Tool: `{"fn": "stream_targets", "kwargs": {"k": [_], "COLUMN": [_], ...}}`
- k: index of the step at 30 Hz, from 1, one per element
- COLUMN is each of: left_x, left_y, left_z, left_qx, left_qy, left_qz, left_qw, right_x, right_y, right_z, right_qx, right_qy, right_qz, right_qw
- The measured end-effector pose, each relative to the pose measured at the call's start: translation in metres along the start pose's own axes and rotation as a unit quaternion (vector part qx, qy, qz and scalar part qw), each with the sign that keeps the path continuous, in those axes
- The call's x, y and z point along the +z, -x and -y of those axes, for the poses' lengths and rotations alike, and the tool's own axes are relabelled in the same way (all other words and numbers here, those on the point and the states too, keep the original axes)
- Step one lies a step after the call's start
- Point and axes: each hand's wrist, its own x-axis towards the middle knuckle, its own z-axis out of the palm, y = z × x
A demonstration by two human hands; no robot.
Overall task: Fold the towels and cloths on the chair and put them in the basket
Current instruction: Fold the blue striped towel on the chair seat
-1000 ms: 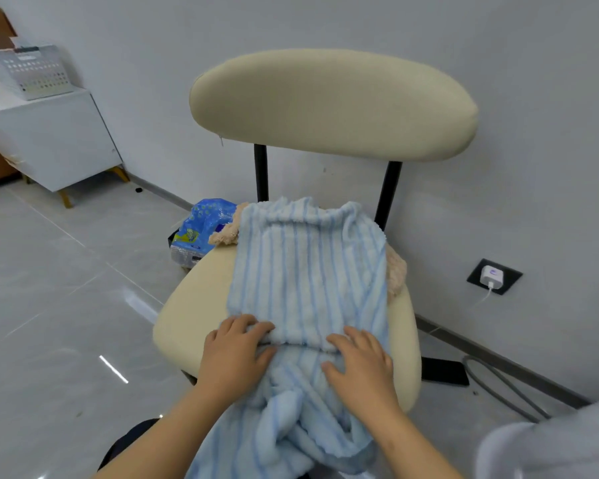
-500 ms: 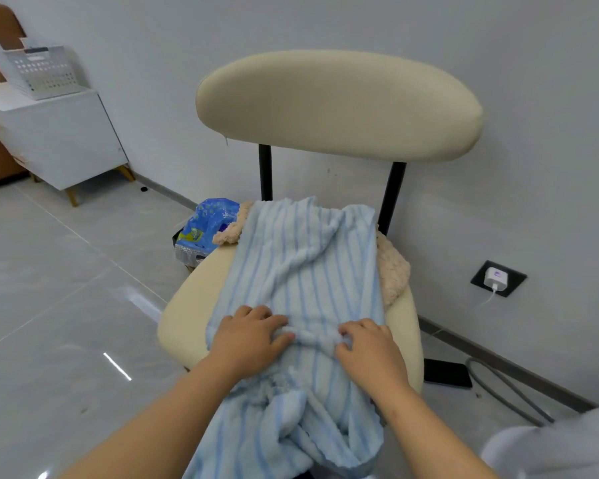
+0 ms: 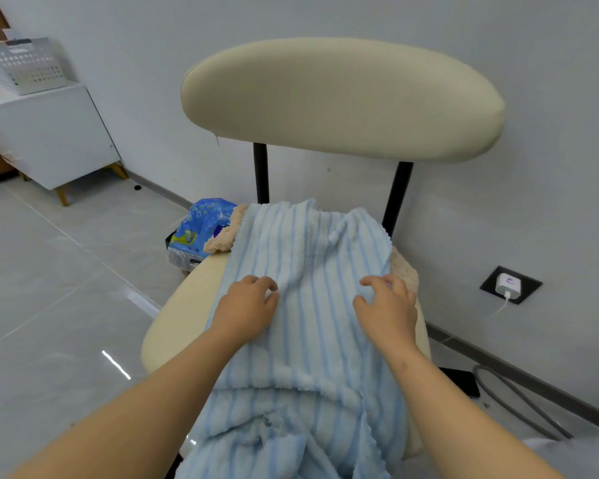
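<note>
Two bare hands lie on one pale blue striped fluffy towel (image 3: 312,257). The towel is laid lengthwise over the seat of the cream padded chair (image 3: 343,98) and spills off the front edge toward the camera, with a doubled layer showing near that edge.

Left hand (image 3: 248,307) rests on the towel's left part. Right hand (image 3: 388,305) rests on its right part, close to the side edge. A low wrinkle sits between them.

Fingers of both hands are bent and slightly spread, tips pressed into the pile. Cannot tell whether any fold is pinched.

Beige fleecy cloth (image 3: 222,240) lies under the towel, showing at both back corners.

White perforated plastic basket (image 3: 25,63) stands well apart, on a white cabinet (image 3: 49,133) at far left.

Blue plastic packet (image 3: 201,223) sits behind the seat's left side.
</note>
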Motion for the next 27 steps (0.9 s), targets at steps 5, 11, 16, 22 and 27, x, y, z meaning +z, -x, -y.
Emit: {"fn": "stream_targets", "kwargs": {"k": [5,11,16,22,27], "left_x": [-0.015,-0.025,-0.02,-0.028,-0.047], "left_y": [-0.061,-0.126,-0.154,-0.176,-0.186], "left_z": [-0.007,0.0,0.012,0.013,0.011], "left_qx": [-0.018,-0.131,-0.188,-0.208,-0.189], "left_qy": [0.098,0.135,0.171,0.201,0.219], "left_qz": [-0.063,-0.131,-0.112,-0.112,-0.175], "left_qw": [0.993,0.973,0.961,0.951,0.941], "right_x": [-0.001,0.001,0.01,0.009,-0.008], "right_y": [-0.064,-0.154,-0.203,-0.218,-0.212], "right_z": [0.014,0.017,0.02,0.028,0.026], "right_qx": [-0.002,0.089,0.207,0.132,0.015], "right_qy": [-0.031,-0.144,-0.268,-0.253,-0.353], "right_qz": [-0.026,-0.056,-0.025,-0.021,-0.124], "right_qw": [0.999,0.984,0.941,0.958,0.927]}}
